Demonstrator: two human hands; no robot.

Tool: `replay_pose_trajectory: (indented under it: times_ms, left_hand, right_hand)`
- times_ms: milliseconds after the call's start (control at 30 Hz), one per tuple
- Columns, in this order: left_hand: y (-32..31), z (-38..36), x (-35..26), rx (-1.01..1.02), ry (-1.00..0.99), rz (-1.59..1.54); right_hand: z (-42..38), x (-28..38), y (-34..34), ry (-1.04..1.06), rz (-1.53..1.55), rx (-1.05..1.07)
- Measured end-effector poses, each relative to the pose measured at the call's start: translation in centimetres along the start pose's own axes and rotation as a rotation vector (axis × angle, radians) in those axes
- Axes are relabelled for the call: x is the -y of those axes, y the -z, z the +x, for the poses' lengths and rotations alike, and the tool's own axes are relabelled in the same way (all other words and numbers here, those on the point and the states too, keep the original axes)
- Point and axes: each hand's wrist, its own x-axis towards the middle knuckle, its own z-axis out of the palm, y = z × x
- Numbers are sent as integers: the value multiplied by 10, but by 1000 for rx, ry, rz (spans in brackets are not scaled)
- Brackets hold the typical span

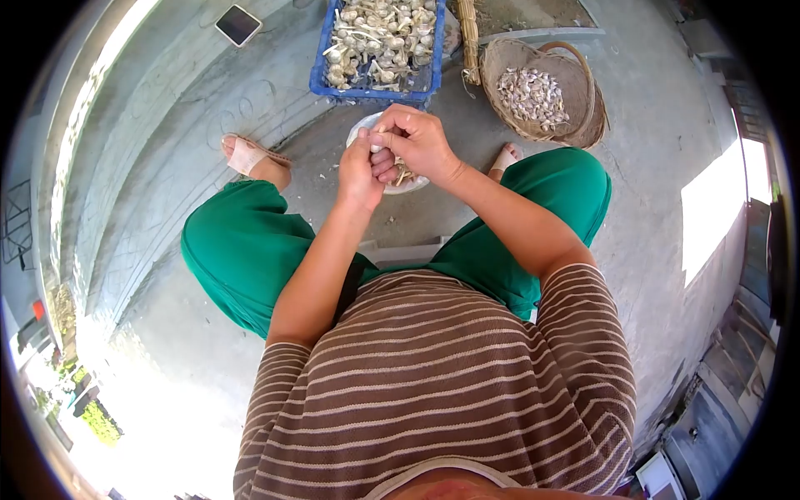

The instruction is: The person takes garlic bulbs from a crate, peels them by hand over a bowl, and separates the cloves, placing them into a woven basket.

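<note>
My left hand [360, 173] and my right hand [418, 143] meet above a white basin [354, 133] between my knees. Pinched between the fingertips of both is a small pale piece of garlic [377, 147], mostly covered by the thumbs and fingers. Under the hands, stalks and skins [405, 175] show inside the basin. Just beyond it stands a blue plastic crate [317, 83] of garlic bulbs [383, 42] with their stems on. To the right, a wicker basket [495, 92] holds a pile of loose garlic cloves [533, 96].
A phone or tablet with a dark screen [238, 26] lies on the floor at the upper left. A bundle of straw [468, 42] sits between crate and basket. My sandalled feet [250, 157] flank the basin. Bits of skin are scattered on the concrete floor [633, 192].
</note>
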Motion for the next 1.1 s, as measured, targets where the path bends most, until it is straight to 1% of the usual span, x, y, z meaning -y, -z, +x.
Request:
replay_pose_trajectory:
  times_ms: [33, 67, 100, 133, 200, 233, 267, 300, 333, 367, 400, 433, 500, 667, 733, 767, 833, 900, 967, 1033, 1100]
  left_hand:
    - [5, 2, -1, 63, 110, -56]
    - [9, 4, -1, 61, 114, -57]
    - [10, 4, -3, 100, 175, -53]
    - [10, 3, -4, 138, 235, -48]
    - [9, 2, -4, 117, 263, -5]
    - [8, 2, -5, 99, 285, 39]
    - [5, 1, -3, 99, 287, 39]
    - [0, -2, -1, 0, 194, 125]
    - [-3, -3, 2, -99, 100, 210]
    - [-3, -3, 5, -98, 102, 208]
    - [0, -2, 9, -125, 48, 209]
    - [2, -1, 12, -153, -6, 209]
    - [7, 1, 14, -159, -15, 233]
    - [14, 4, 14, -179, -76, 334]
    - [15, 4, 7, -29, -43, 244]
    - [18, 5, 4, -27, -40, 240]
    - [20, 7, -1, 45, 3, 217]
    - [18, 7, -5, 18, 28, 196]
    - [16, 7, -4, -9, 52, 177]
    - [17, 8, 0, -7, -47, 479]
    - [18, 8, 2, 3, -74, 497]
  right_hand:
    - [-1, 0, 2, -5, 1, -1]
    - [-2, 0, 4, 81, -26, 13]
    - [-2, 0, 5, 167, -53, 27]
    - [-3, -4, 5, 163, -52, 26]
    - [-3, -9, 4, 304, -77, 43]
    - [-6, -9, 3, 302, -77, 42]
    - [-9, -8, 2, 113, -66, 34]
    - [-12, -7, 2, -78, -56, 26]
    - [-14, -15, 0, -81, -57, 24]
    - [-14, -29, -3, -131, 0, 5]
    - [-13, -36, -4, -179, 57, -14]
    - [-14, -41, -4, -180, 56, -11]
    - [-14, -45, -3, -382, 381, 27]
    - [-8, -43, 0, -364, 412, 68]
    - [-5, -45, 3, -360, 407, 89]
    - [-4, -46, 5, -330, 373, 106]
    - [-1, -41, 9, -302, 338, 124]
    - [1, -37, 13, -221, 177, 160]
    - [3, -38, 15, -228, 158, 174]
    - [4, -37, 16, -237, 140, 187]
    - [3, -35, 17, -205, 21, 178]
